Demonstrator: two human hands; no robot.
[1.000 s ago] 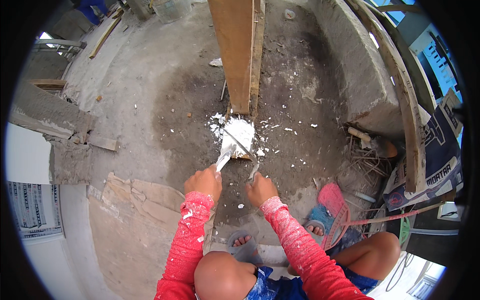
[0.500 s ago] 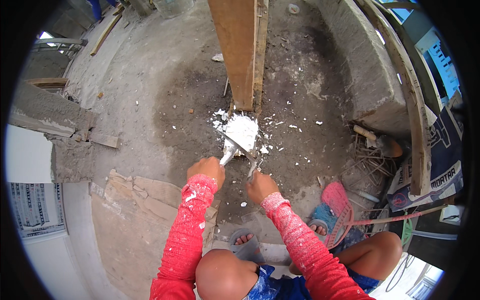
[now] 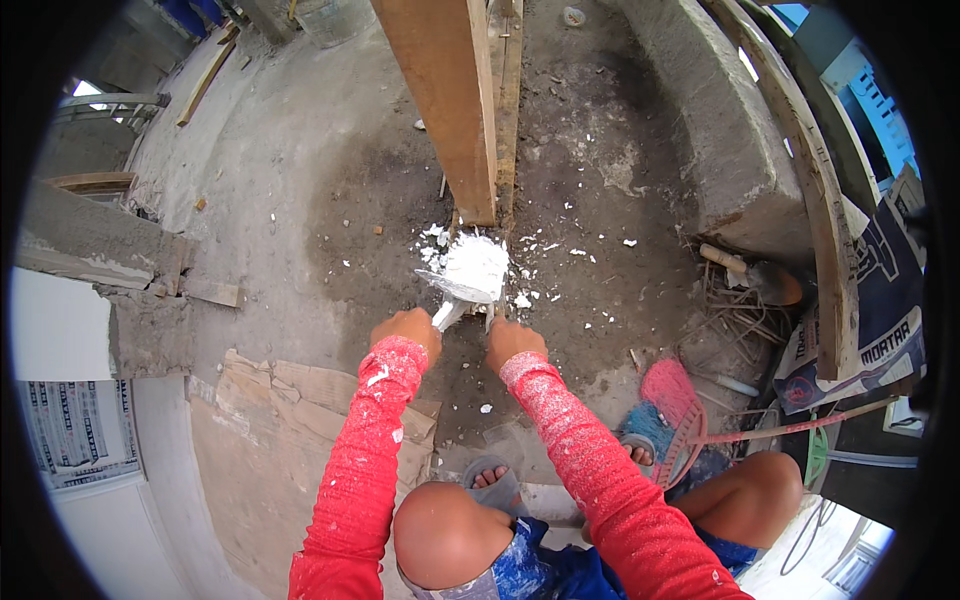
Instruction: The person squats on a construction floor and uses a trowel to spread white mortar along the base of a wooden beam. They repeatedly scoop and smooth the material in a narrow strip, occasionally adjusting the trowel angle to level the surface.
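Observation:
A heap of white plaster [image 3: 480, 256] lies at the foot of an upright brown wooden board [image 3: 445, 100]. My left hand [image 3: 408, 332] is closed round a white-smeared hand tool [image 3: 449, 314], whose far end reaches the near side of the heap. Close beside it, my right hand [image 3: 514, 343] grips the handle of a trowel [image 3: 450, 286]; its plaster-coated blade appears to slant leftward across the front of the heap. The tools overlap, so where one blade ends and the other begins is hard to make out. White crumbs [image 3: 523, 299] are scattered around.
Flattened cardboard [image 3: 290, 450] covers the floor at left. To the right lie a pink dustpan-like piece [image 3: 672, 395], bent metal rods [image 3: 740, 320], and a printed bag [image 3: 860, 310] behind a wooden plank [image 3: 835, 250]. A concrete ledge [image 3: 725, 130] runs along the right.
The trowel in my right hand has turned from edge-on to showing a broad white-coated face, lower across the heap. Both hands have shifted slightly up and left; the view has shifted a little.

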